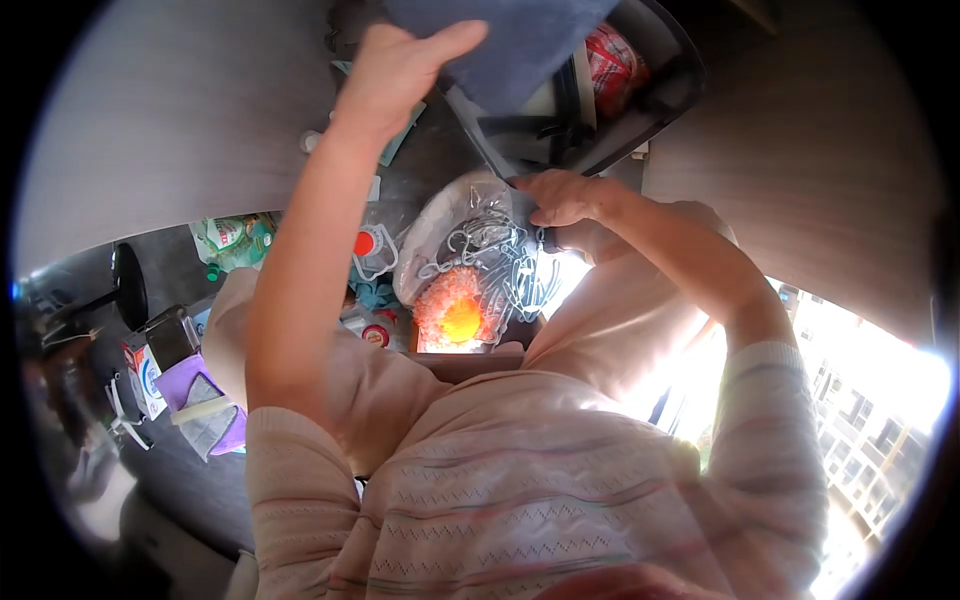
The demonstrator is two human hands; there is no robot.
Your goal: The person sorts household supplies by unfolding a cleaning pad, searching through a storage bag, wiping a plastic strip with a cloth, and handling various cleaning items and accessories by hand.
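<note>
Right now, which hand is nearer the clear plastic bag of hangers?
Right. The right hand touches the clear plastic bag at its top edge; the left hand is higher, gripping the blue cloth.

No text is readable here. The small box (150, 380) and the green packet (232, 238) carry printing, but it is too blurred to read.

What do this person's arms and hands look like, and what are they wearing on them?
Both hands are bare: no gloves, rings or watch show on the left hand or the right hand. The forearms are uncovered too. The sleeves of a pale pink knitted sweater with thin pastel stripes and zigzag stitching are pushed up, bunched near the elbows. No markings or cables are visible.
</note>
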